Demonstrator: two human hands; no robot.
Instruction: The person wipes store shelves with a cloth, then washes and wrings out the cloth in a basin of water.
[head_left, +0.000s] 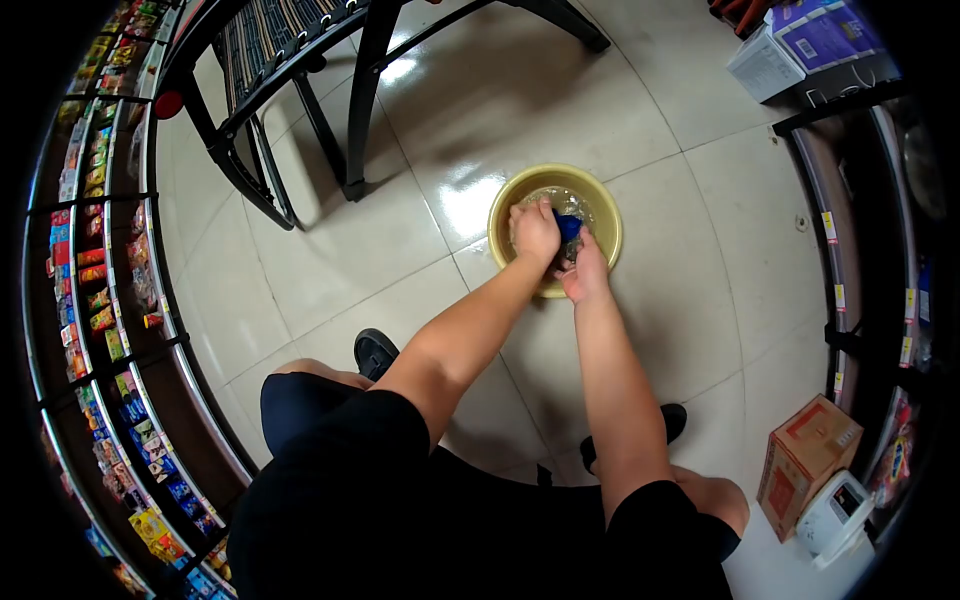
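A yellow-green plastic basin (612, 256) stands on the floor before me, with water and some bubbles or splashes in it. Inside it is a small deep-blue item (569, 227), perhaps a cloth; its exact kind does not show. My left hand (536, 230) reaches over the basin's left part, its fingers curled and closed against the blue item. From the near right side, my right hand (587, 269) comes in with bent fingers at the item's lower edge. The fingers partly hide the blue item and the water.
A folding recliner (290, 75) with black legs stands at the upper left. Snack shelves (100, 300) curve along the left side, and more shelving (832, 240) lines the right. A cardboard box (808, 455) and white container (835, 515) sit lower right, purple-and-white boxes (800, 50) upper right.
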